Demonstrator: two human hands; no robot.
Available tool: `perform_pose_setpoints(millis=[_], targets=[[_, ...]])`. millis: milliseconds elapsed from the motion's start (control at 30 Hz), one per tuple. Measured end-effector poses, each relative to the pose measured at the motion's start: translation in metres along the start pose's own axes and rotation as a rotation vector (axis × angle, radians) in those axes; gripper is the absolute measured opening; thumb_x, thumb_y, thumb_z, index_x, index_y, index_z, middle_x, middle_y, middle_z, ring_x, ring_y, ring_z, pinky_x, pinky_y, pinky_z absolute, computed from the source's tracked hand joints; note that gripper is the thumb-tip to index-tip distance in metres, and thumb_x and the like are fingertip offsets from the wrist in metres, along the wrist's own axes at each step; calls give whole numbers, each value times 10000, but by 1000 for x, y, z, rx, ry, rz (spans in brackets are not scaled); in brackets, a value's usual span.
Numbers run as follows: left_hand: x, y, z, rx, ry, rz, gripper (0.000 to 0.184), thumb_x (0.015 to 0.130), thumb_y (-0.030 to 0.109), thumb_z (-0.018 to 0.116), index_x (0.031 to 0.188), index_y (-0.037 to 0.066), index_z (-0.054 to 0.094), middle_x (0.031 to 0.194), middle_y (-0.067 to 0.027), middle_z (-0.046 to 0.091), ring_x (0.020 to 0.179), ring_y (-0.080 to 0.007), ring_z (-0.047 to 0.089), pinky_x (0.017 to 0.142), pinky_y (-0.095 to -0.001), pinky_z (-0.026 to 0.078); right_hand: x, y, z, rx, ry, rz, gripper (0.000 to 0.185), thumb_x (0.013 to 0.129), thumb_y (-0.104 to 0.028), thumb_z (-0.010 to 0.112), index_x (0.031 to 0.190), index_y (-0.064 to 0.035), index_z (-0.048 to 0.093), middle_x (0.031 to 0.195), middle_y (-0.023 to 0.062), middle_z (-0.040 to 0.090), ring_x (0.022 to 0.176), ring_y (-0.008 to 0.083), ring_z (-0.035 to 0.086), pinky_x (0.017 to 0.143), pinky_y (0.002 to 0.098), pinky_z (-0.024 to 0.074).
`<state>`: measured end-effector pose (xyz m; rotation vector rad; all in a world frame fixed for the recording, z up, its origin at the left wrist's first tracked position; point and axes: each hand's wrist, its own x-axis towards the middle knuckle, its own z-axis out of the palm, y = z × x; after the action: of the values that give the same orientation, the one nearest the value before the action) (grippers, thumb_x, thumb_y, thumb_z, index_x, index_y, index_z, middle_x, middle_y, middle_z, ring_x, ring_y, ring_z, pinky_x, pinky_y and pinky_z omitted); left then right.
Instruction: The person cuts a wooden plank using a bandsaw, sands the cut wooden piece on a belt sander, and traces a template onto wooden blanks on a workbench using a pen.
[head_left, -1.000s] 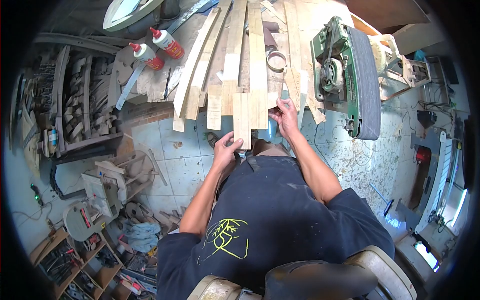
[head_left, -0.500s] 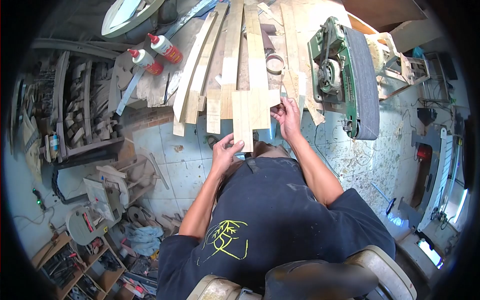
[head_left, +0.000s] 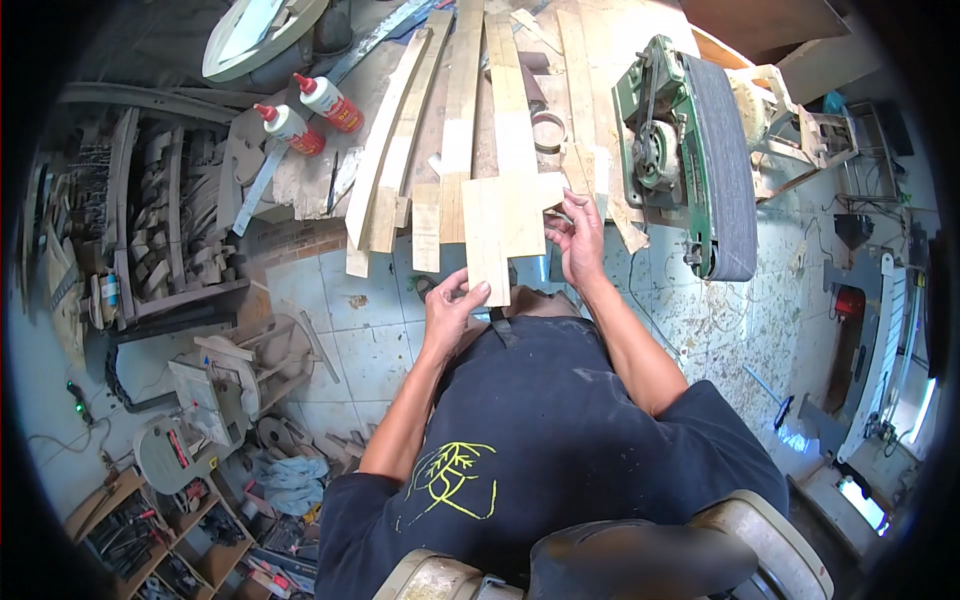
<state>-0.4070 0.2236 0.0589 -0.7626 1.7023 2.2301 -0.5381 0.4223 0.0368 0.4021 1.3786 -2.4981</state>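
My left hand (head_left: 455, 308) is closed on the lower end of a short pale wooden board (head_left: 486, 240), thumb on top and fingers beneath. This board lies across the end of a long wooden plank (head_left: 514, 145) that juts over the bench edge. On the right, my right hand (head_left: 580, 238) pinches a small light wood piece (head_left: 549, 189) between thumb and fingertips, beside the long plank. Part of that small piece is hidden by the plank. To the left, another short board (head_left: 426, 225) and several long planks also stick out over the edge.
A green belt sander (head_left: 712, 165) stands at the bench's right end. Two glue bottles (head_left: 332, 102) with red caps are at the left. A tape roll (head_left: 549, 131) lies among the planks on the workbench (head_left: 300, 185). Wooden shelves (head_left: 175, 210) hold offcuts at far left.
Very little differs. The held boards have shifted slightly, and both hands keep nearly the same positions and grips.
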Motion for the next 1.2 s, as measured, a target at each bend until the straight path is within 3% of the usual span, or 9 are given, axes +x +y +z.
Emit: perform_pose_setpoints(millis=[33, 233, 333, 600, 767, 867, 1000, 1200], targets=[[-1, 3, 0, 6, -6, -21, 506, 900, 128, 732, 1325, -92, 569, 1135, -114, 683, 1018, -145, 625, 941, -289, 476, 0, -2, 2, -2, -1, -6, 238, 1024, -207, 519, 1227, -85, 538, 1109, 98, 663, 880, 189, 673, 745, 323, 569], [-5, 13, 9, -9, 7, 6, 495, 895, 149, 740, 1299, -92, 583, 1103, -114, 691, 1001, -139, 630, 921, -279, 481, 4, -9, 5, -15, 14, -45, 194, 1043, -243, 511, 1157, -93, 558, 1056, 89, 681, 848, 177, 675, 736, 311, 559], [-5, 17, 12, 2, 36, 53, 472, 891, 146, 756, 1271, -92, 605, 970, -76, 691, 880, -124, 682, 806, -249, 536, 6, -14, 8, -44, 43, -47, 197, 1052, -261, 503, 1130, -90, 561, 1040, 87, 685, 836, 170, 676, 729, 306, 556], [-4, 16, 9, 2, 86, 39, 359, 974, 192, 659, 1198, -88, 649, 921, -54, 691, 873, -89, 649, 780, -218, 509, 7, -18, 10, -73, 35, -47, 233, 1063, -291, 488, 1134, -82, 564, 1020, 89, 685, 798, 155, 676, 714, 298, 554], [-2, 4, 2, 3, 73, 52, 567, 1075, 430, 410, 1188, -69, 655, 904, -69, 717, 533, -30, 341, 460, -220, 242, 7, -7, 3, -80, 33, 12, 240, 1058, -308, 500, 1133, -91, 572, 989, 63, 668, 788, 140, 673, 696, 297, 569], [2, -12, -10, 52, 84, 62, 787, 1077, 561, 222, 1240, -96, 624, 959, -109, 715, 528, -62, 335, 469, -226, 279, 10, 7, -4, -96, 47, 54, 206, 1044, -305, 539, 1082, -107, 579, 935, 24, 630, 778, 127, 671, 693, 302, 582], [3, -21, -18, 0, 112, 24, 826, 1072, 580, 190, 1279, -118, 583, 1046, -128, 707, 532, -66, 329, 480, -221, 293, 10, 12, 0, -76, 62, 80, 238, 1010, -306, 611, 910, -109, 526, 890, 22, 580, 694, 110, 630, 633, 294, 589], [5, -27, -25, -44, 136, 48, 797, 1075, 569, 237, 1253, -104, 624, 996, -72, 697, 509, -50, 382, 487, -222, 340, 10, 14, 3, -55, 28, 86, 224, 1020, -291, 596, 917, -107, 519, 873, 39, 629, 717, 132, 660, 648, 303, 594]])
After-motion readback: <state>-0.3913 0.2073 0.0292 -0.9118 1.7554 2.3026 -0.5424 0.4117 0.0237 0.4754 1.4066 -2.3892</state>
